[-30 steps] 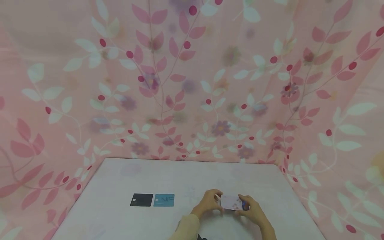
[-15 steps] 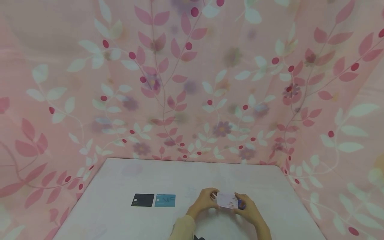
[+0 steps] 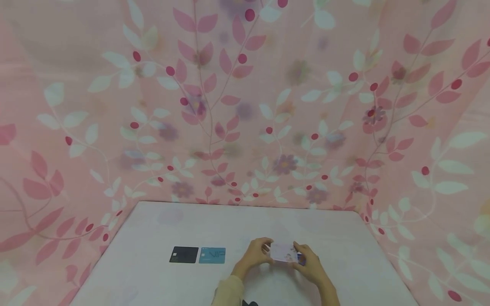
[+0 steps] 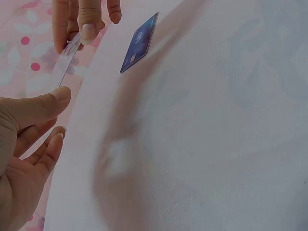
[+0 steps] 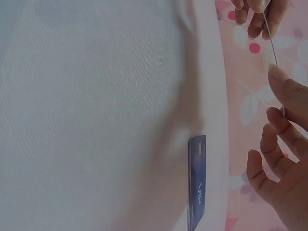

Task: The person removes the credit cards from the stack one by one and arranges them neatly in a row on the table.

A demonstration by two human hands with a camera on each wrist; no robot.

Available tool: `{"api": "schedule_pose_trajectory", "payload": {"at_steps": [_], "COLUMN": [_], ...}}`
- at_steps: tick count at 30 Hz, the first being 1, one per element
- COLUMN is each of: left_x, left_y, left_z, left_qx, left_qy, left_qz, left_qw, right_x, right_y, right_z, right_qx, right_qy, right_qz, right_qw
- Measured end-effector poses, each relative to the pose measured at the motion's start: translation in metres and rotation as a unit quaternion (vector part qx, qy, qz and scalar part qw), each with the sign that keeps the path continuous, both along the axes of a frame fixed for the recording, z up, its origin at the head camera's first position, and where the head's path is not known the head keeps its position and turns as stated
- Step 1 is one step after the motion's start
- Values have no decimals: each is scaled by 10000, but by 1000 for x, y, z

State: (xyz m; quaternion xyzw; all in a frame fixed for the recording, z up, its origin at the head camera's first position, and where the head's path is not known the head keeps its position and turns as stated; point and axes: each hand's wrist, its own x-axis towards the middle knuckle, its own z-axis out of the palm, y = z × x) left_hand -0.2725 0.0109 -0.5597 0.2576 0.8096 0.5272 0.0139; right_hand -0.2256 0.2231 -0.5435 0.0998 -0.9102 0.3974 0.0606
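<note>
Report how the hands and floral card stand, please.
Left hand, right hand: both pinching floral card, held above table. Dark blue card lies on table. Nothing visibly blocking.

Pale beige left sleeve (image 3: 230,290) and two bare hands (image 3: 252,255)

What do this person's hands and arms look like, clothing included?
Both the left hand and the right hand are ungloved. A pale beige sleeve covers the left forearm, stopping near the wrist. The visible right forearm is bare.
</note>
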Motion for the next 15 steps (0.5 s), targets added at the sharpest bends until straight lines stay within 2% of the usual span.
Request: {"api": "schedule_pose_trajectory", "payload": {"at_steps": [4,8,15], "left_x": [1,1,0], "left_y": [-8,-16,-31], "left_z": [-2,-3,-3], "left_qx": [26,-63,-156], "left_qy": [-3,-14,17], "left_qz": [83,125,196], "left_qw": [10000,9999,9997], "right_x": [-4,-7,-13], "right_y": [-8,-15,-28], "right_z": [-2,-5,-7], "right_qx": [-190,-202,-175], "right_qy": [-10,98,-33], "right_qz": [89,143,219], "right_qw": [9998,9996,9996]}}
